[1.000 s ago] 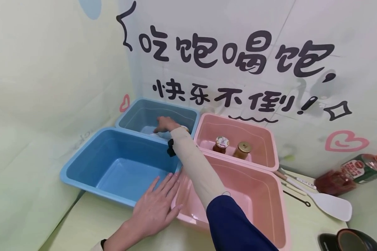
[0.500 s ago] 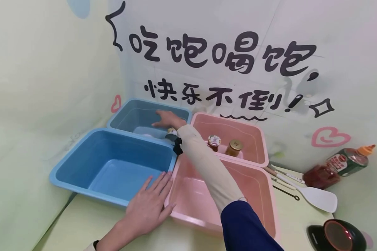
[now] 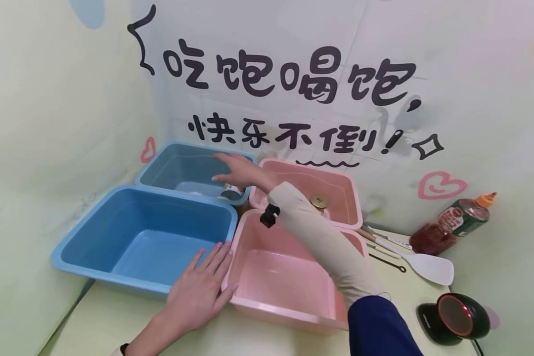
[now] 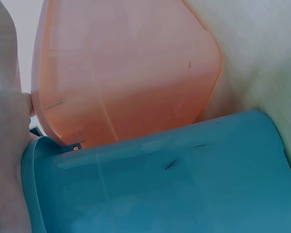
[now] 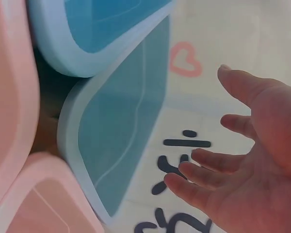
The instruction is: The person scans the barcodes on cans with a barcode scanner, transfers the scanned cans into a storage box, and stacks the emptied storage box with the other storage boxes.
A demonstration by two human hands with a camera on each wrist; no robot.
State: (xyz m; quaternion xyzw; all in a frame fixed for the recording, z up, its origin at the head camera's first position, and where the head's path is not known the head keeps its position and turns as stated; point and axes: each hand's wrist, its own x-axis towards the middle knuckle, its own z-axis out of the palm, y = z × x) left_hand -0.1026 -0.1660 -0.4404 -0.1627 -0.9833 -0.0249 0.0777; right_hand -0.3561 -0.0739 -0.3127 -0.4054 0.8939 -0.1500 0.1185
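Note:
My left hand [image 3: 200, 291] lies with straight fingers over the touching rims of the large blue bin [image 3: 133, 285] and the large pink bin [image 3: 285, 310]. In the left wrist view, that hand shows at the left edge beside both bins' outer walls. My right hand [image 3: 244, 172], fingers spread and holding nothing, hovers above the right end of the small blue bin [image 3: 160, 175]. Below it in that bin sits a labelled jar or can [image 3: 232, 192]. A gold-lidded jar [image 3: 319, 201] stands in the small pink bin [image 3: 351, 198], partly behind my right forearm.
To the right on the table lie a white spatula [image 3: 429, 269] and several slim utensils. An orange-capped sauce bottle [image 3: 465, 217] and a red container [image 3: 431, 240] are behind them. A black round-topped device [image 3: 456, 316] sits front right. A lettered wall hanging [image 3: 271, 113] backs the bins.
My right hand has risen out of the small blue bin and moved right, leaving the labelled container there. My forearm now hides the patterned-lid jar. The head view has turned right; my left hand stays put.

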